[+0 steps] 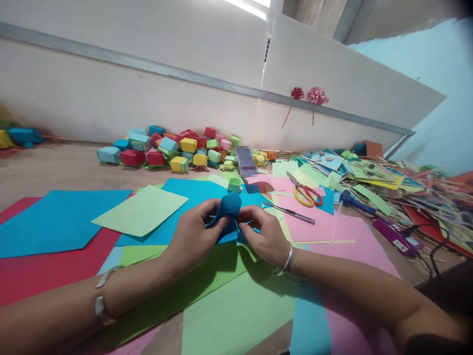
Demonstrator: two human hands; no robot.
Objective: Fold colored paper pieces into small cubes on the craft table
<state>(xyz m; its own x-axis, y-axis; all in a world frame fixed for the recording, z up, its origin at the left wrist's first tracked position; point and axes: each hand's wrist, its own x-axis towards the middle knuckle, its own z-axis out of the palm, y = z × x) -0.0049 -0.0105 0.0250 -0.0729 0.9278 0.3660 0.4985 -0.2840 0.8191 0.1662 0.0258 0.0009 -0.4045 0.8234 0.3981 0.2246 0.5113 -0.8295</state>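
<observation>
Between my two hands is a small folded blue paper piece [229, 206], bent into a partly boxy shape above the coloured sheets. My left hand [197, 228] is closed on it, thumb in front and fingers behind. On its right edge, my right hand [266, 235] pinches the paper between thumb and fingertips. A tiny green paper box [234, 184] sits just beyond the blue piece. To the right of my hands lie a slim metal craft knife [288, 212] and scissors [307, 195] with yellow and red handles.
Coloured paper sheets [236, 305] spread under my arms. Many small paper boxes [162, 150] are heaped along the wall. At right are a blue glue gun [356, 202], a purple power strip [396, 236] with cables, and a pile of paper scraps [384, 172].
</observation>
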